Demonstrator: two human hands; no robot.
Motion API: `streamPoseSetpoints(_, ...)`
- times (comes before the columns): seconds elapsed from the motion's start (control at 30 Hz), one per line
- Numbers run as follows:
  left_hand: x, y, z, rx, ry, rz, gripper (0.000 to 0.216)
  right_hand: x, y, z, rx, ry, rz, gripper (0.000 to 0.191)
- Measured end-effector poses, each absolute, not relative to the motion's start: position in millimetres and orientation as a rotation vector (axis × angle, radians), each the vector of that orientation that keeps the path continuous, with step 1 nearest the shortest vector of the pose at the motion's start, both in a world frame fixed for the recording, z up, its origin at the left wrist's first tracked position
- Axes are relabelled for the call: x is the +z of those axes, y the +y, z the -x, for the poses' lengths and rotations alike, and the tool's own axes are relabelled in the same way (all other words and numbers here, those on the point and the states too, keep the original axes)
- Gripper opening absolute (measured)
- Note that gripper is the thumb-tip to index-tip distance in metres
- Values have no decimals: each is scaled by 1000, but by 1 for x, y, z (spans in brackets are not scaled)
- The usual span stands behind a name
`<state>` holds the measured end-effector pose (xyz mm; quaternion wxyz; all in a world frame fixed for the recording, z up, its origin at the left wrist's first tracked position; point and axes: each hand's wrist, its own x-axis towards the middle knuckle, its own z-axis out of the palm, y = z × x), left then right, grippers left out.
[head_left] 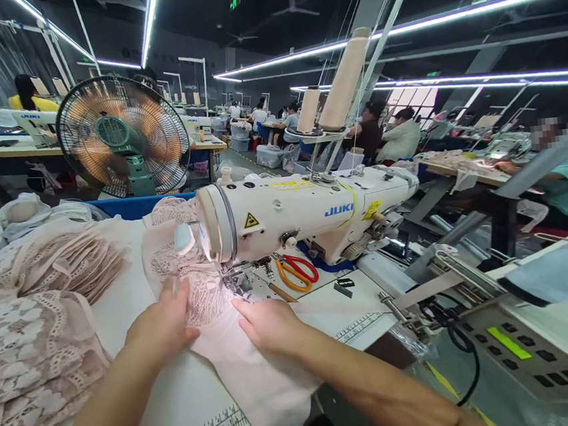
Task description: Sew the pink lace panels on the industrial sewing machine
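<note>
My left hand lies flat, fingers stretched, on a pale pink lace piece spread on the white table. My right hand rests on the plain pink fabric beside it, fingers curled down toward the needle area of the white JUKI sewing machine. The fabric runs from under the presser foot toward me and hangs over the table's front edge.
Stacks of pink lace pieces lie at left. Orange-handled scissors sit behind the needle. A green fan stands at the back. Two thread cones rise above the machine. A control panel is at right. Other people work beyond.
</note>
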<state>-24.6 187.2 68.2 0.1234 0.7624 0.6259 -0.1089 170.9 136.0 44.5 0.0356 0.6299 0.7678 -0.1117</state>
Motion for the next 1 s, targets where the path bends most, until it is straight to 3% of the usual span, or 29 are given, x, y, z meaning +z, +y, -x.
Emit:
streamPoseSetpoints(0.27,63,199,32,-291,1825,-2305,79,41,137,-169,-353,2355,-1965,51)
streamPoseSetpoints(1.0,48,225,37,-20,1975,-2290,63,35,134,-182,-455,2498,-1933,32)
